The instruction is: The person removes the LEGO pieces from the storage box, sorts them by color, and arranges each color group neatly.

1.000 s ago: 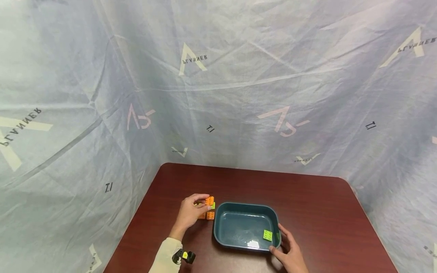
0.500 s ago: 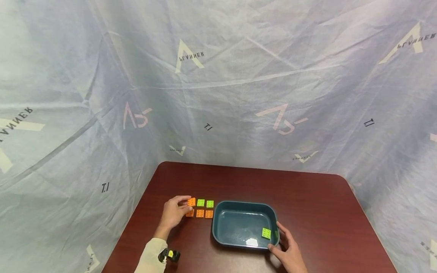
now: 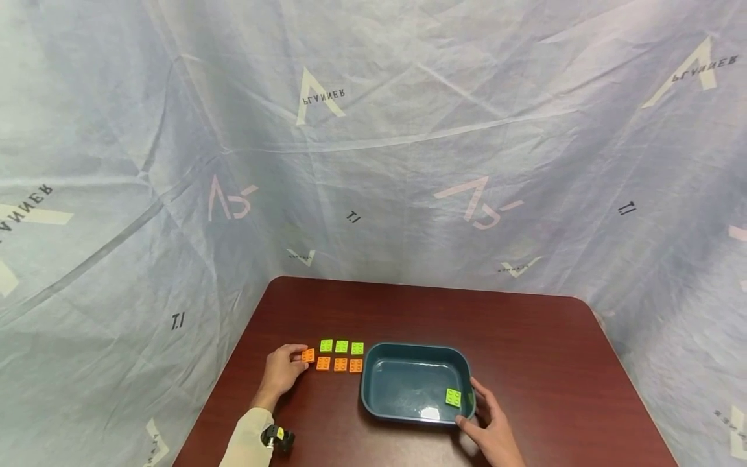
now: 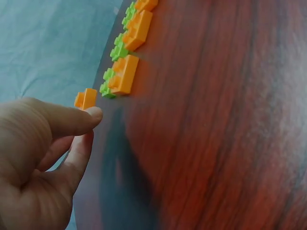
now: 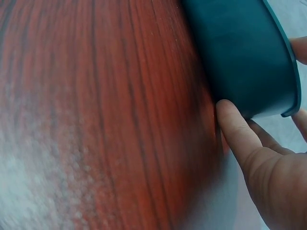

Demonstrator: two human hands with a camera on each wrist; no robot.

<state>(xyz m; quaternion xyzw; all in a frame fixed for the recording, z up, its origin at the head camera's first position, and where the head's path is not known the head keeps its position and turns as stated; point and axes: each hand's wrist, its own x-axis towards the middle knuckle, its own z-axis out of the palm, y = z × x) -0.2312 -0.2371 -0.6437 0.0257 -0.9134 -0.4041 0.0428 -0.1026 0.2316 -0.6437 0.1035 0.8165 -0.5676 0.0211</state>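
My left hand (image 3: 282, 372) pinches an orange toy brick (image 3: 308, 355) between thumb and fingertips, at the left end of two rows of bricks. The left wrist view shows this orange brick (image 4: 88, 99) sticking out beyond the thumb. Three green bricks (image 3: 342, 346) form the back row and three orange bricks (image 3: 340, 364) the front one. Right of them stands a dark teal tray (image 3: 415, 420) with one green brick (image 3: 453, 397) inside, near its right end. My right hand (image 3: 495, 428) grips the tray's near right corner, thumb on the near side and fingers along the right side.
The dark red wooden table (image 3: 525, 350) has rounded far corners. Grey printed cloth (image 3: 397, 194) hangs behind it and along both sides. A small black device (image 3: 279, 438) sits on my left wrist.
My left hand has carried the orange brick leftward, from over the right end of the rows to the left end of the front row. My right hand keeps its grip on the tray.
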